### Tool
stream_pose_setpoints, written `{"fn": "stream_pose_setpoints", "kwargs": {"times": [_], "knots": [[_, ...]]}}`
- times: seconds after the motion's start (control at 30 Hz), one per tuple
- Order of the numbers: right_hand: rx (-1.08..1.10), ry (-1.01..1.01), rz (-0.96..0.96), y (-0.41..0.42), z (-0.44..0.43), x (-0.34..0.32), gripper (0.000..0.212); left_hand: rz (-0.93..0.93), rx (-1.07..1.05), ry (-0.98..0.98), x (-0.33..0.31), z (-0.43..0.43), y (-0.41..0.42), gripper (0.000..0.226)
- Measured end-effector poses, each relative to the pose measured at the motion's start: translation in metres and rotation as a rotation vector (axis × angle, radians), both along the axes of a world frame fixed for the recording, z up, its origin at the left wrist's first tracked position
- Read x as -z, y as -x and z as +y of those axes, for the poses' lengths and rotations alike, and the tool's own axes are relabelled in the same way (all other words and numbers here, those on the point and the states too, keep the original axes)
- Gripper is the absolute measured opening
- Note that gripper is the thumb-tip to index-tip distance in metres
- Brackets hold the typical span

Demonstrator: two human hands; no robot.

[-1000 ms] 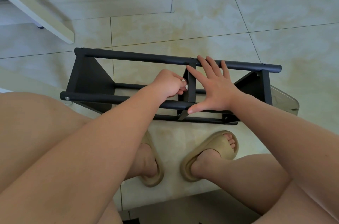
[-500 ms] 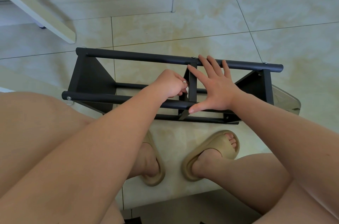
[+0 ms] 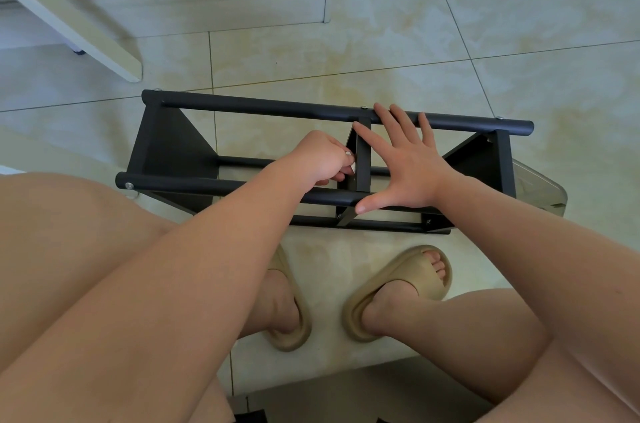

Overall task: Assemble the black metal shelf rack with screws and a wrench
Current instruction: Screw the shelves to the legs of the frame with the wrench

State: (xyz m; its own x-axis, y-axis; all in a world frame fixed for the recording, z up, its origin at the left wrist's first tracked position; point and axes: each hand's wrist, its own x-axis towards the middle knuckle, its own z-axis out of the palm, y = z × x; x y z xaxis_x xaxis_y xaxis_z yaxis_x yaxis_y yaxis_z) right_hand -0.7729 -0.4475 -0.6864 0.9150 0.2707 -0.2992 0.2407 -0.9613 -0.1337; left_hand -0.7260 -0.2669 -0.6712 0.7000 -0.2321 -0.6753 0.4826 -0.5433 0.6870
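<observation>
The black rack (image 3: 242, 109) lies on the tiled floor (image 3: 519, 24) at 12 o'clock from your slippers (image 3: 398, 287). At 9 o'clock of its middle crossbar (image 3: 362, 159), your left hand (image 3: 320, 159) curls its fingers round a small silvery piece (image 3: 348, 154), too small to identify. At 3 o'clock, your right hand (image 3: 410, 168) lies flat, fingers spread straight across both top rails.

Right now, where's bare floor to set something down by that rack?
Free: the tiles between the rack's far bar and the cabinet step, and the rack's left bay. Crowded: the middle upright, where the left hand pinches a silver piece and the right hand lies flat; slippers fill the near side.
</observation>
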Motion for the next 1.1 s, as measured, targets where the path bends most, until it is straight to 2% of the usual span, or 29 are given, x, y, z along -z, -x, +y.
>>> {"fn": "stream_pose_setpoints", "kwargs": {"times": [0.2,0.47,0.77,1.1], "knots": [[0.002,-0.004,-0.002,0.000,0.000,0.001,0.135,0.050,-0.052,-0.014,0.003,-0.002,0.000,0.010],[0.003,-0.009,0.012,0.000,0.000,-0.001,0.136,0.103,-0.043,-0.051,0.006,-0.003,-0.001,0.022],[0.005,-0.005,0.013,0.001,0.000,0.000,0.136,0.094,0.103,0.001,0.005,0.009,-0.002,0.018],[0.008,0.000,0.024,0.001,0.001,-0.003,0.136,0.032,0.360,-0.055,0.004,0.020,-0.005,0.021]]}}
